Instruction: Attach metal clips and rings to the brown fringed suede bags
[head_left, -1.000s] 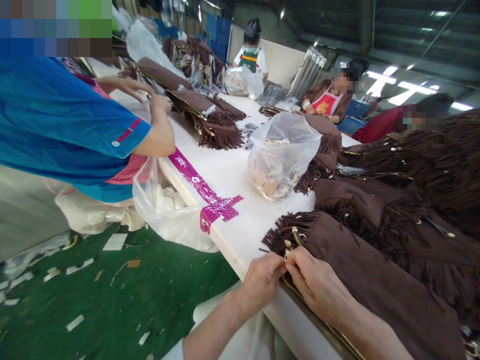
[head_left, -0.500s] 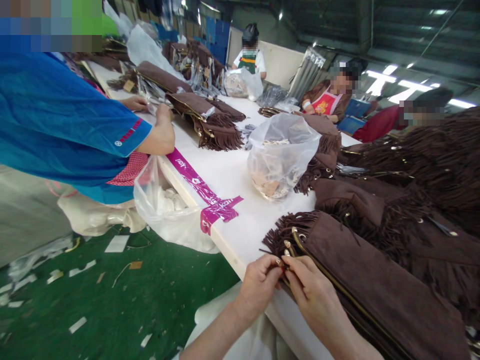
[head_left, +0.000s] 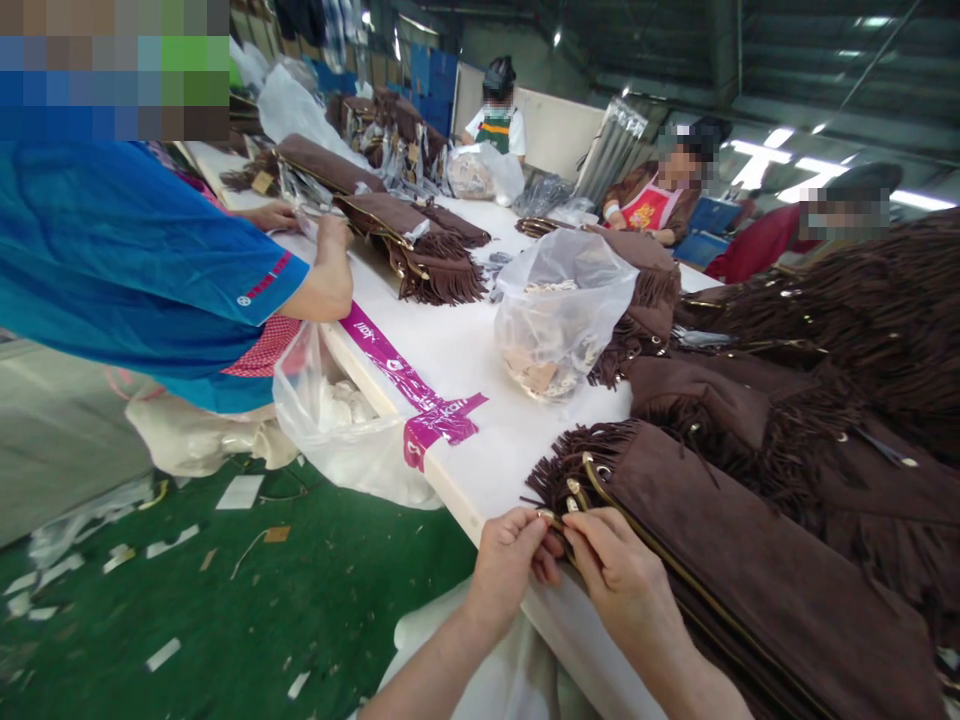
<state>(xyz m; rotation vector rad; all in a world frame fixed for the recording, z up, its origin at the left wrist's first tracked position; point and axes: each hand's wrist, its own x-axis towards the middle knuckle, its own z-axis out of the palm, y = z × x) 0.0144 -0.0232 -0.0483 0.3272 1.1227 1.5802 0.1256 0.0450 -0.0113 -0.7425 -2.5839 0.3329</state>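
A brown fringed bag (head_left: 735,530) lies along the near table edge, its brass-coloured zippers running down the side towards me. Beside the fringe, my left hand (head_left: 511,560) pinches the metal-tipped end of one zipper (head_left: 553,520) between thumb and fingers. My right hand (head_left: 619,560) grips the same zipper a little further along, thumb and forefinger pressed together. A short stretch of it shows between the two hands. Other gold zipper tips (head_left: 574,490) stick out just beyond my fingers. Whatever sits under the fingertips is hidden.
A clear plastic bag (head_left: 562,310) of tags stands on the white table (head_left: 405,340), whose edge carries purple tape (head_left: 397,370). More fringed bags (head_left: 750,400) pile up at right. At left a co-worker in a blue shirt (head_left: 150,260) handles a bag; others sit farther back. Scraps litter the green floor (head_left: 225,600).
My left hand has shifted slightly left, away from the right fingertips, and the zipper end now shows between them. The right hand stays nearly in place. The view has tipped a little.
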